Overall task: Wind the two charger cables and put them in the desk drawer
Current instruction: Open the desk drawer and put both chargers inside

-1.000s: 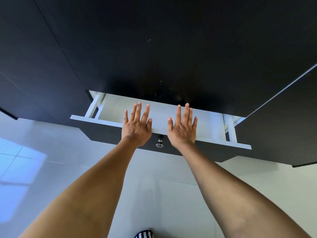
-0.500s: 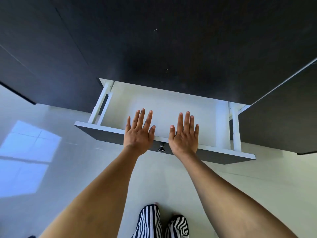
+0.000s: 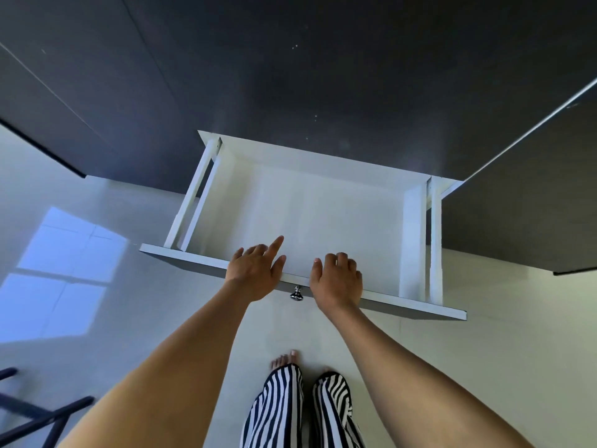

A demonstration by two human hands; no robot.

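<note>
Hands (image 3: 255, 273) (image 3: 337, 279) half-curled, empty, over open drawer's front edge (image 3: 193, 260).

The white drawer (image 3: 323, 202) stands pulled out from under the dark desk top (image 3: 290, 76), its bottom bare. Below it spreads a pale, glossy tiled floor (image 3: 97, 286) with a patch of window light.

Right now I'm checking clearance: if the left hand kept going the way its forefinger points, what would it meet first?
Probably the bare white floor of the drawer, then its back wall; the left hand has nothing else ahead, though depth is unclear.
</note>
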